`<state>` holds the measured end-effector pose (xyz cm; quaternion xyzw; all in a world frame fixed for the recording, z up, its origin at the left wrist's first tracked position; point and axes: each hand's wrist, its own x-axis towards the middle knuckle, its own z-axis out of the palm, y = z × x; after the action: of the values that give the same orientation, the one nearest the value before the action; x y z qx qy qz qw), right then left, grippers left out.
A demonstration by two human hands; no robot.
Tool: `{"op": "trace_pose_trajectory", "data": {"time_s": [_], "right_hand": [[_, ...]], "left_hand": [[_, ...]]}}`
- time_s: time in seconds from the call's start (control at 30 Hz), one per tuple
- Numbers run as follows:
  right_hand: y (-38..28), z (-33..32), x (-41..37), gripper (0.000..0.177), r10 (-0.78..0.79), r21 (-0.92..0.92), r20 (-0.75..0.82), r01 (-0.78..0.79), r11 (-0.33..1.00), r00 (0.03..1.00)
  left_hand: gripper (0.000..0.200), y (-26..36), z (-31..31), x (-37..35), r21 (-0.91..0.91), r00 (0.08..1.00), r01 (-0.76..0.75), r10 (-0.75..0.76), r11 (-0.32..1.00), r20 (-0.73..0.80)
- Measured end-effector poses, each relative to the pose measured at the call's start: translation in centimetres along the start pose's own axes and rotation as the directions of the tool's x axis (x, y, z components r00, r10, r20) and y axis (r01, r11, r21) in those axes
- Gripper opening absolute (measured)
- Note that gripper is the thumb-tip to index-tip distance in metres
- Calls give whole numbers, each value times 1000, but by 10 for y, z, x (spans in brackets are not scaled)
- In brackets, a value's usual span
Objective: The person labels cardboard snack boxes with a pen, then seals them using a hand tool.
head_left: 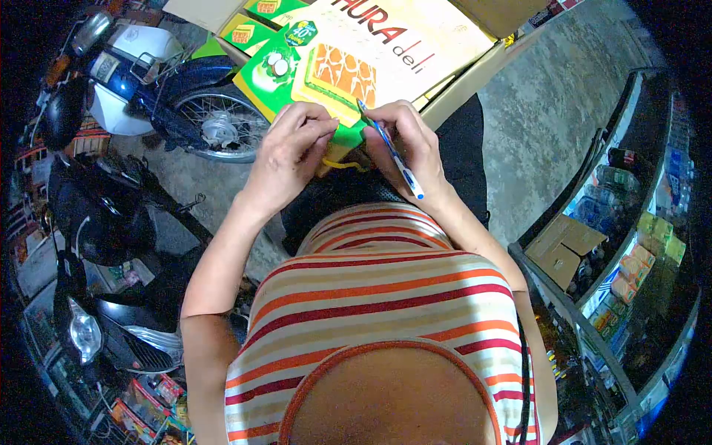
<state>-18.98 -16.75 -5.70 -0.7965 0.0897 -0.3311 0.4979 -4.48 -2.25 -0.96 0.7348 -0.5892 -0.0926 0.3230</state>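
My right hand [417, 141] is closed around a blue-and-white pen [400, 165], which slants down toward my lap. My left hand [291, 144] is in a pinch at the near edge of a green, white and yellow cake box [278, 93] printed "HURA deli". What its fingertips hold, if anything, is too small to make out. A thin yellow strip [347, 165] shows just below the left fingers, between the two hands. The cake box lies in an open cardboard carton [463, 85], with smaller green boxes [241, 33] beside it.
A blue-and-white motorbike [133, 81] stands at the left, with a black scooter [111, 222] nearer me. To the right is a shelf unit [638, 193] with bottles, packets and an open brown carton [565, 248]. Colourful packets [152, 400] sit at lower left.
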Motion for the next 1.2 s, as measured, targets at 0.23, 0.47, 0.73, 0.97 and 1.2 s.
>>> {"op": "trace_pose_trajectory", "data": {"time_s": [0.23, 0.47, 0.73, 0.97, 1.2], "right_hand": [[1, 4, -1, 22, -63, -19, -29, 63, 998, 998], [1, 7, 0, 20, -88, -74, -22, 86, 994, 996], [-9, 4, -5, 18, 35, -35, -15, -36, 999, 999], [-10, 13, -3, 16, -116, -14, -1, 116, 993, 993], [-11, 18, -3, 19, -31, -28, -23, 31, 999, 999]], "left_hand": [[33, -4, 0, -1, 15, 998, -50, 49, 999, 40], [35, 3, 3, -10, -90, 997, 59, -53, 994, 58], [27, 2, 3, -9, -32, 994, 56, -58, 998, -93], [20, -6, 10, -3, -48, 987, 26, -33, 999, -160], [15, -8, 7, 2, -48, 989, -36, 29, 998, -144]]}}
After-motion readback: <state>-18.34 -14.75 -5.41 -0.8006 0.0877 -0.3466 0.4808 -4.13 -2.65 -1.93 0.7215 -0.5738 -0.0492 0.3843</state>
